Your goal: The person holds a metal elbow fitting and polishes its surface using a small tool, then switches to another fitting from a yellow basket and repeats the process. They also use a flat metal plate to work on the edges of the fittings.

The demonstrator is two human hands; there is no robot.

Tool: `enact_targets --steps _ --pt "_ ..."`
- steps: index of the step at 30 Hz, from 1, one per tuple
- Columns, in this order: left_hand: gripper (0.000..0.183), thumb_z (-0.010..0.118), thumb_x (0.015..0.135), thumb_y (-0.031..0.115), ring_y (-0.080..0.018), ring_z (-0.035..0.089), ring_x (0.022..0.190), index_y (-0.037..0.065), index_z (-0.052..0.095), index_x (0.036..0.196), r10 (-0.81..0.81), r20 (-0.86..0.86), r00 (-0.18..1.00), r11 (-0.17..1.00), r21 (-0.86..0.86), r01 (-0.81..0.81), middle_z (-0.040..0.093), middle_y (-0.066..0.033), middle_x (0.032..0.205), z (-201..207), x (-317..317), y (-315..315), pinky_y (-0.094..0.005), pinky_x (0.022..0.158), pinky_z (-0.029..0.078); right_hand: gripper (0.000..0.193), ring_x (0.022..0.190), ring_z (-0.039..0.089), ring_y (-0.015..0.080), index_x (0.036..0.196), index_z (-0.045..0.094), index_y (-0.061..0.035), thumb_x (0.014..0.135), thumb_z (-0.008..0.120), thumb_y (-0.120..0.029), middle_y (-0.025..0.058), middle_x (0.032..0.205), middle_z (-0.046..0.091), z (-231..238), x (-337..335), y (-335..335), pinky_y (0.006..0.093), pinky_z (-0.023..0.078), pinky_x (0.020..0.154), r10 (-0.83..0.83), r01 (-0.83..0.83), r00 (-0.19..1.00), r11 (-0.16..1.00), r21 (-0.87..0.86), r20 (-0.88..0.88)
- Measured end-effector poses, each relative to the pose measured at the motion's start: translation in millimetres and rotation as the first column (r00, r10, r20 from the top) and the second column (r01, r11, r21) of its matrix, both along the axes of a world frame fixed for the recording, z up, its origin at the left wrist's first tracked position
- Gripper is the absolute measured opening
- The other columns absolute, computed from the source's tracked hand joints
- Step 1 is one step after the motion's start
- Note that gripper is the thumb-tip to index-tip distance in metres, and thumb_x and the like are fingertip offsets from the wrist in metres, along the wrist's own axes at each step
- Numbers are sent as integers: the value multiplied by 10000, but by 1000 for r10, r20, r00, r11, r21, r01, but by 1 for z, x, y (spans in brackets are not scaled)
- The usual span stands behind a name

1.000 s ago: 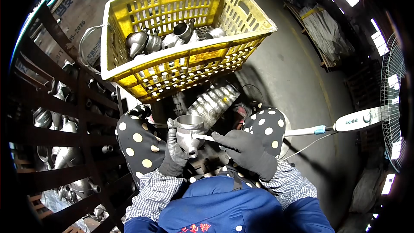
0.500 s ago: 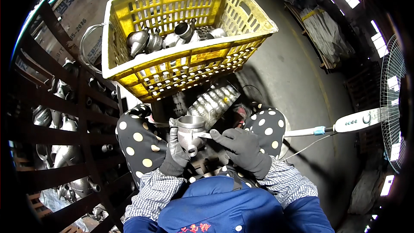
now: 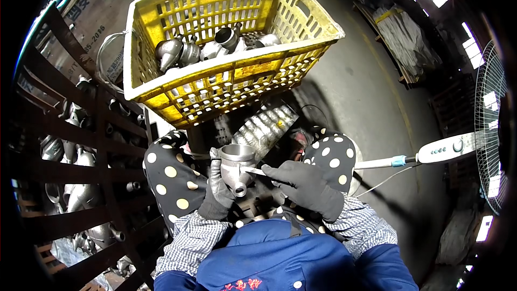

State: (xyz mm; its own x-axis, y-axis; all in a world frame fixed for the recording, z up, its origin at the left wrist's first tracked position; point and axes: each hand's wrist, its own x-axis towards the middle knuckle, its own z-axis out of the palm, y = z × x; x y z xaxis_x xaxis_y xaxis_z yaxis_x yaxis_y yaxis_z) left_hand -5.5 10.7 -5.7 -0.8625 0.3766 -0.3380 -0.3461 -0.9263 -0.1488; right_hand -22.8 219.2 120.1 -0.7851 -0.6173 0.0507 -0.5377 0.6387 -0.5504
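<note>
A grey cast-metal housing (image 3: 231, 171) with a round open top and a small spout at its lower front sits upright between my knees. My left hand (image 3: 217, 193), in a dark glove, is closed around its left side. In my gloved right hand (image 3: 306, 187) is a thin, flat metal file (image 3: 253, 170), its index finger stretched along it. The file's tip meets the right side of the housing, just below the rim. Its handle end is hidden in my palm.
Ahead stands a yellow plastic crate (image 3: 231, 78) holding several similar castings (image 3: 170, 53). A rust-brown slatted rack (image 3: 59, 170) with more castings is at the left. A silvery ridged block (image 3: 266, 127) lies beyond my knees. At the right is a fan (image 3: 449, 150).
My right hand has shifted slightly right and down with the file, whose tip stays at the housing. My left hand holds the housing nearly still. The view has shifted slightly.
</note>
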Motion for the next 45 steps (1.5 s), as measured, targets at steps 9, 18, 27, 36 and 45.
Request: enact_targets --steps 9,18,27,36,45 --pt "678 560 855 538 -356 562 1024 38 435 1295 48 51 998 999 -27 -47 535 -208 1204 -8 0 1 -520 872 491 350 724 597 230 1166 614 -208 824 553 -161 48 783 577 15 -9 2 355 469 584 122 -130 991 980 151 60" --pt "729 583 830 571 -347 568 1030 14 434 1276 -30 31 999 998 59 28 535 -204 1197 3 -3 0 -523 877 489 462 665 562 230 1191 617 -98 746 612 27 110 751 579 20 -18 14 320 462 633 51 -34 976 996 -82 214" --pt "713 587 838 543 -358 556 1058 27 420 1300 44 25 999 998 -35 -43 521 -203 1230 -11 0 3 -539 914 470 535 697 586 233 1256 570 -143 735 644 -45 91 796 595 8 3 8 328 473 630 43 -47 995 998 42 93" --pt "664 554 877 501 -352 542 1092 53 383 1336 14 -13 1000 1000 -19 -15 481 -201 1283 -1 2 2 -511 907 490 428 718 614 231 1206 611 -137 788 585 -46 108 830 629 6 -1 13 321 494 658 70 1 947 975 -220 313" --pt "657 580 848 546 -322 581 1048 39 468 1249 -15 -23 1000 1000 15 15 565 -187 1176 1 1 1 -503 887 507 348 780 627 155 1199 613 -81 851 594 -85 87 922 669 14 -2 12 285 498 699 62 53 890 970 -239 453"
